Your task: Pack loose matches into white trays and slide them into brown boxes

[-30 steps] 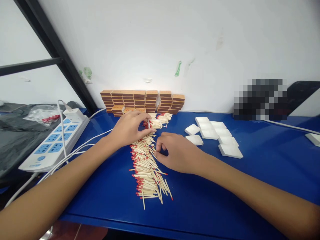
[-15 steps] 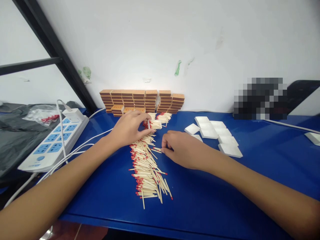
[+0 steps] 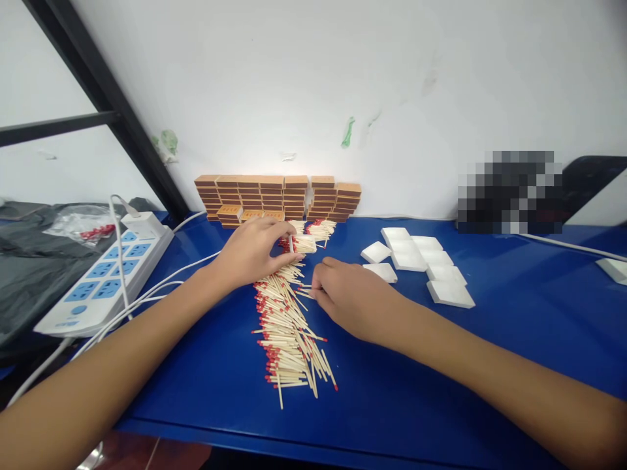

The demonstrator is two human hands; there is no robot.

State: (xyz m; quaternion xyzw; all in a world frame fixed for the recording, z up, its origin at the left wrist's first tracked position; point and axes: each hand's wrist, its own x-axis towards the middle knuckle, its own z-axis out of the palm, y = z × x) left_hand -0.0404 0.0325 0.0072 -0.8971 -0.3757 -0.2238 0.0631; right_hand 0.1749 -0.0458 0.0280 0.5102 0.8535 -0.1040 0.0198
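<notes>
My left hand (image 3: pixel 257 251) is closed at the far end of a long pile of red-tipped matches (image 3: pixel 284 326). Between its thumb and fingers is a small white matchbox tray (image 3: pixel 291 245) with matches lying in it. To the right of the pile, my right hand (image 3: pixel 350 294) is pinched shut on a few matches (image 3: pixel 304 291), whose ends stick out to the left of its fingertips. Another bunch of matches (image 3: pixel 321 230) lies just beyond the tray.
Stacked matchboxes (image 3: pixel 272 196) line the wall. Several white matchbox trays (image 3: pixel 409 258) lie on the blue table (image 3: pixel 416 398) at right. A power strip (image 3: pixel 105 277) with white cables stands at left, beside a black metal frame (image 3: pixel 105 98).
My right hand has shifted slightly left, toward the matches, and uncovered more of a white tray behind it. My left hand and its tray stay in place.
</notes>
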